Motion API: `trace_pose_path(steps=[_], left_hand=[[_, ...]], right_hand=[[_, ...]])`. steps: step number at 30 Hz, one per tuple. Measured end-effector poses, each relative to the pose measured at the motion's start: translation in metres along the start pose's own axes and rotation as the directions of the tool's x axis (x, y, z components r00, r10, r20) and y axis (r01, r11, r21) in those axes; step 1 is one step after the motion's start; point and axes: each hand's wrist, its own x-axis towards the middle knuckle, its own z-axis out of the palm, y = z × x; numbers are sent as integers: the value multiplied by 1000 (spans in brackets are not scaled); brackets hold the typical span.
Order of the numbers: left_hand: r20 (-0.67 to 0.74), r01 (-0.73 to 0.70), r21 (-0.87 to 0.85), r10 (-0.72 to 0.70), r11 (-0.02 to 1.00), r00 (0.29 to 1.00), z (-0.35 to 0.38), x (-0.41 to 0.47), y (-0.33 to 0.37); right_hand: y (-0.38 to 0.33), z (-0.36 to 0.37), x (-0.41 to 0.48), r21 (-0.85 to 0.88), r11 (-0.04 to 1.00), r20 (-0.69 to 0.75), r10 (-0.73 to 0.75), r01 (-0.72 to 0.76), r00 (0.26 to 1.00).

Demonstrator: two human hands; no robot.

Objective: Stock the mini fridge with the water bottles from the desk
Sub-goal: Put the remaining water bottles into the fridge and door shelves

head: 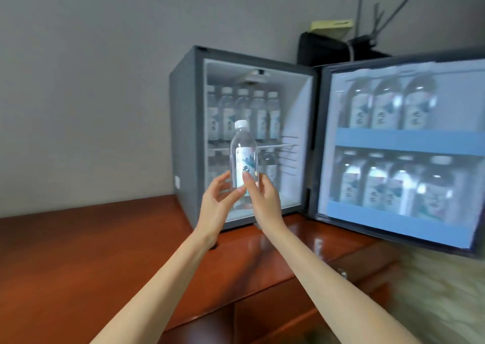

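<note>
Setting: grey wall, reddish wooden desk (78,251), with the mini fridge (186,123) standing on it and its door (401,233) swung wide to the right.
Bottle in hand: we hold one water bottle (242,154) upright, in the air in front of the fridge opening, not yet inside.
Right hand (265,196): thumb and fingers pinch the bottle's lower part.
Left hand (215,202): cupped at the bottle's lower left and touching it; we cannot tell whether it grips.
Stock so far: a row of bottles (244,112) fills the back of the upper level, more stand below, and the door racks look full.
Step in hand: we judge this to be the carry into the lower compartment.
Doing it well: we keep the bottle upright, pass the cap under the wire shelf (275,147), and set it on the bare floor at the front without knocking its neighbours.
Risk: the clear plastic is likely slick, so we release only once the base sits flat.
</note>
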Motion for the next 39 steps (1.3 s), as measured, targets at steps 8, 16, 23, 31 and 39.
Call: trace_pose_path(steps=[8, 16, 23, 31, 39], left_hand=[[237, -64, -198, 111, 978, 965, 144, 45, 47], [457, -103, -345, 263, 933, 850, 273, 73, 103], [526, -163, -398, 371, 903, 765, 344, 96, 119], [428, -334, -363, 474, 870, 770, 376, 113, 103], [419, -498, -220, 542, 839, 728, 381, 116, 71]], right_hand=[[-58, -141, 35, -209, 970, -269, -180, 125, 946], [-121, -271, 58, -376, 916, -411, -297, 137, 862], [-137, -338, 76, -441, 887, -449, -349, 136, 823], [-123, -363, 106, -507, 856, -423, -351, 103, 835], [-98, -375, 116, -497, 861, -419, -345, 107, 840]])
